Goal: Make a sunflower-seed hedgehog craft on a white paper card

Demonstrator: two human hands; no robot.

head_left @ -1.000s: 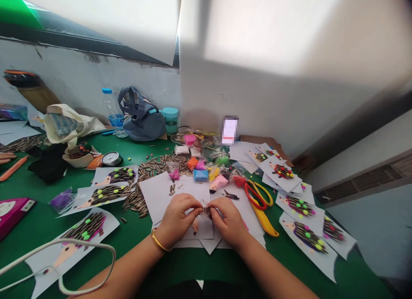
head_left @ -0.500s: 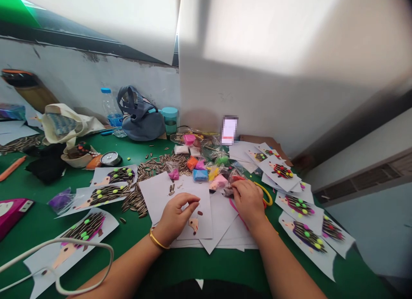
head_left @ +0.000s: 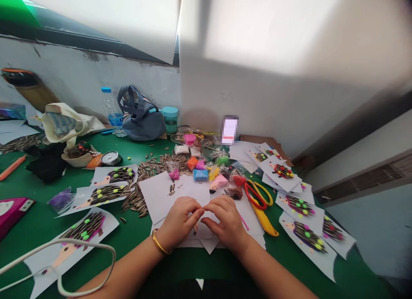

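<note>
My left hand (head_left: 182, 221) is closed in a pinch above the sheets of white paper (head_left: 154, 191). Against its fingertips rest the curled fingers of my right hand (head_left: 227, 221), whose thumb sits lower with a small gap. Anything between the fingertips is hidden or too small to name. Under my hands, mostly covered, lies the hedgehog face (head_left: 195, 228) in pale clay. A few sunflower seeds (head_left: 172, 188) are on the paper. Just beyond my right hand is a bag of brown clay (head_left: 235, 193).
Scissors with red handles (head_left: 255, 196) and a yellow cutter (head_left: 267, 221) lie right. Heaped sunflower seeds (head_left: 137, 200) and bagged coloured clay (head_left: 200, 175) are behind the paper. Finished hedgehog cards (head_left: 304, 236) lie on both sides. A white cable (head_left: 111, 251) loops at front left.
My right hand has moved left and nearer from the brown clay bag, uncovering the scissors and cutter. It now meets my left hand, which has shifted slightly nearer and right.
</note>
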